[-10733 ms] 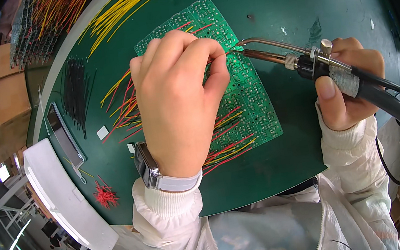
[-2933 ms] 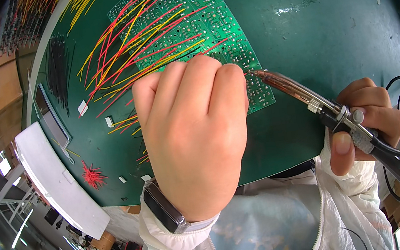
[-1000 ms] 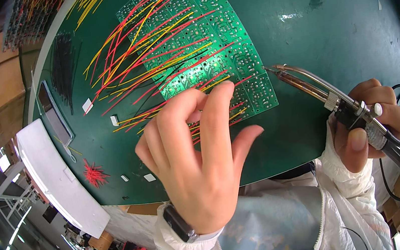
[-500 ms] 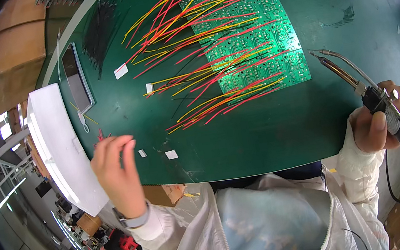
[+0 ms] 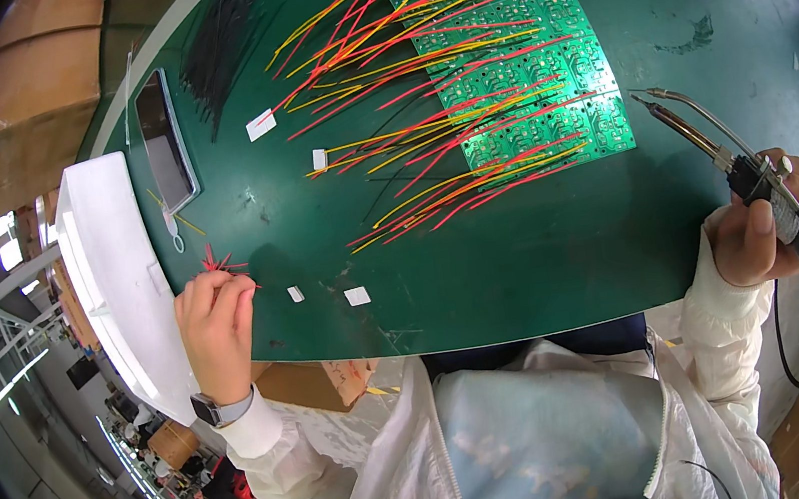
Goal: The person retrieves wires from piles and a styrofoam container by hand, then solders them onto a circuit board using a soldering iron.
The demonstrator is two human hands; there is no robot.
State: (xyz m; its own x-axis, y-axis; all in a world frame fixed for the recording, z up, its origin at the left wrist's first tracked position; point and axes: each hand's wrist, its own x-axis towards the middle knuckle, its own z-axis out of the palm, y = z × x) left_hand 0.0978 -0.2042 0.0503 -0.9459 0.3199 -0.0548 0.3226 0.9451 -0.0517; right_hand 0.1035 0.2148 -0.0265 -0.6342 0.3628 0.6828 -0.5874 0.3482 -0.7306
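Observation:
My left hand (image 5: 213,325) is at the table's left front, thumb and fingers pressed together beside a small pile of short red wires (image 5: 212,262). A thin red end shows at the fingertips; the rest of that piece is hidden. In my right hand (image 5: 756,238) is a soldering iron (image 5: 697,134) with a thin curved tube alongside its tip, held in the air right of the circuit boards. The green panel of circuit boards (image 5: 539,80) lies on the table, with several red wires (image 5: 346,108) and yellow wires (image 5: 405,138) across it, their ends reaching left.
A phone (image 5: 166,144) lies left, near a bundle of black wires (image 5: 221,56). A white foam tray (image 5: 116,277) stands along the left edge of the green table (image 5: 504,276). Small white pieces (image 5: 357,296) lie near the front. Cardboard boxes (image 5: 37,105) are beyond the left edge.
My left hand has moved slightly left, and its thumb and fingers have closed together by the red wire pile. The soldering iron stays in my right hand. The whole view has shifted slightly.

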